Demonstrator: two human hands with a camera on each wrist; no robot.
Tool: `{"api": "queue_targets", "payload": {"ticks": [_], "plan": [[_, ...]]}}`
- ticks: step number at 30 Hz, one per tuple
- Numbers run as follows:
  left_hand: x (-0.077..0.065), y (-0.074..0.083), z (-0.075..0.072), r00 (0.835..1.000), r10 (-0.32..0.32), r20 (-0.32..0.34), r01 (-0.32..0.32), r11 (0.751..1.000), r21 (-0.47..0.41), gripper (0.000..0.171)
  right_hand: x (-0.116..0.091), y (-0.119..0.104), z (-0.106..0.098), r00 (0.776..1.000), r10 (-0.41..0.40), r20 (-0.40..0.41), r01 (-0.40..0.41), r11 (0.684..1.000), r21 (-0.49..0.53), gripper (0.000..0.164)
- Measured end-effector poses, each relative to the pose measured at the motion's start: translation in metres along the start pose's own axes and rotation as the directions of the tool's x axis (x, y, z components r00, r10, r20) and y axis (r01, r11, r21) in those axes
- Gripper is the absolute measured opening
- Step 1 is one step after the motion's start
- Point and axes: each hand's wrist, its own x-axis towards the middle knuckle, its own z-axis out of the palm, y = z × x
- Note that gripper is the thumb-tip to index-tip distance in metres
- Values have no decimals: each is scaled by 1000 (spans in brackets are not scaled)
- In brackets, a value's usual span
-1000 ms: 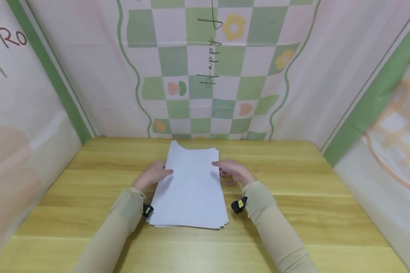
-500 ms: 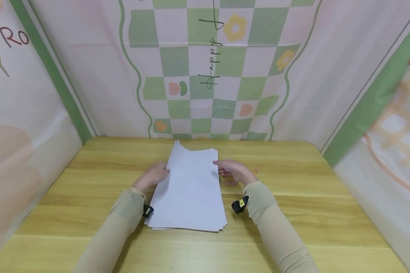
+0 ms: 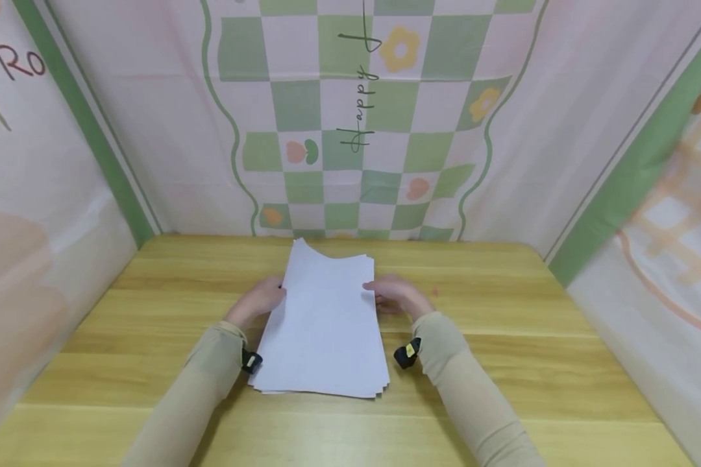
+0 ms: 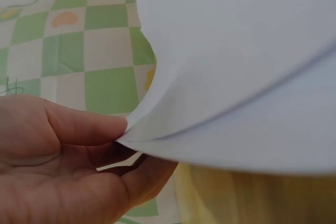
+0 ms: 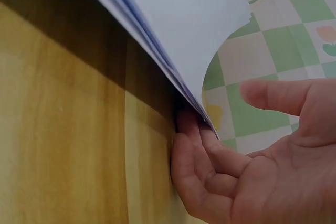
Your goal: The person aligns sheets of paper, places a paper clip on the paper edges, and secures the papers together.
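Note:
A stack of white paper sheets point(image 3: 327, 324) slants up from the wooden table, its far edge curved and its near corners slightly fanned. At its left edge my left hand point(image 3: 259, 299) pinches the sheets. In the left wrist view the thumb point(image 4: 94, 128) presses on top, with fingers beneath and a gap between the sheets. My right hand point(image 3: 397, 295) is at the right edge. In the right wrist view its bent fingers point(image 5: 210, 166) touch the sheets from below, while the thumb point(image 5: 273, 95) stands apart from the paper.
The wooden table point(image 3: 502, 363) extends around the stack on every side. A patterned cloth point(image 3: 356, 130) with green and white checks hangs behind the table, and more cloth hangs at both sides. A black wrist camera point(image 3: 407, 353) sits beside the right sleeve.
My left thumb has drawn back from over the sheets to their edge. The right fingers have come closer together under the right edge. The stack has shifted only slightly.

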Motion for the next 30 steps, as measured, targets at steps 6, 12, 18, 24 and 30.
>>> {"api": "queue_targets", "payload": {"ticks": [6,12,18,24,30], "plan": [[1,-2,-1,1000,3,-19,-4,1000,-23,39,-3,1,4,998,-53,33,53,999,5,52],[1,-1,1,999,-14,-44,13,1000,-24,44,-2,3,8,996,-88,32,87,996,18,45],[1,-3,2,998,-25,-60,18,994,-110,45,-2,3,11,994,-107,17,107,994,3,35],[2,-2,0,995,-52,-82,38,986,-163,48,-5,1,12,992,-123,-2,123,992,40,42],[0,7,-4,991,-81,-107,57,975,-213,51,-11,-2,13,985,-166,-50,169,983,65,44]]}}
